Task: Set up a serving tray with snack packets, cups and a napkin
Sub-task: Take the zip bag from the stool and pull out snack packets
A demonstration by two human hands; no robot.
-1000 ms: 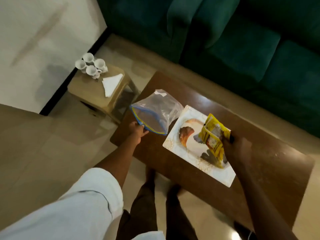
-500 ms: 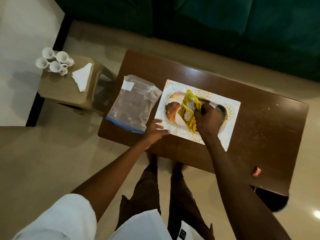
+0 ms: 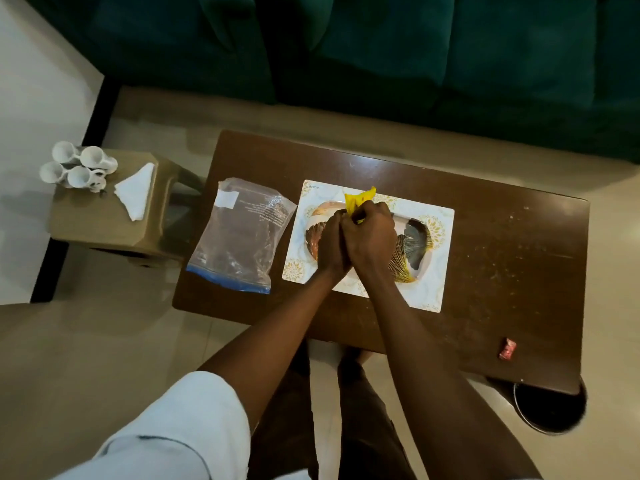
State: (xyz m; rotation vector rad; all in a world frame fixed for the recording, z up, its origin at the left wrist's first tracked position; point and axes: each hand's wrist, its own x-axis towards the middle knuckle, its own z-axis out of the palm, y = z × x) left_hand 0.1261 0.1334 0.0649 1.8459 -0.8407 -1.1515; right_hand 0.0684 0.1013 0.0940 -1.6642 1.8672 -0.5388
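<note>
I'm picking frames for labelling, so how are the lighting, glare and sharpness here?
Head view: dim, warm light; the green sofa sinks into shadow; soft glare on the brown table behind the tray; wide-angle bending at the edges; both hands and the yellow packet slightly soft.

Yellow snack packet [image 3: 358, 199] poking out just above the fingers [image 3: 367, 216] of both hands; under them a white tray [image 3: 438, 258] with gold medallions at the corners and fan-shaped leaves in rust, gold and dark grey. Left of the fingers, a clear plastic bag [image 3: 242, 233] with a blue zip strip and a white label, on a dark brown table [image 3: 519, 258]. Farther left, white cups [image 3: 78, 166] and a white napkin [image 3: 135, 192] on a tan stool [image 3: 104, 220]; beyond the fingers, a deep green sofa [image 3: 415, 46].
</note>
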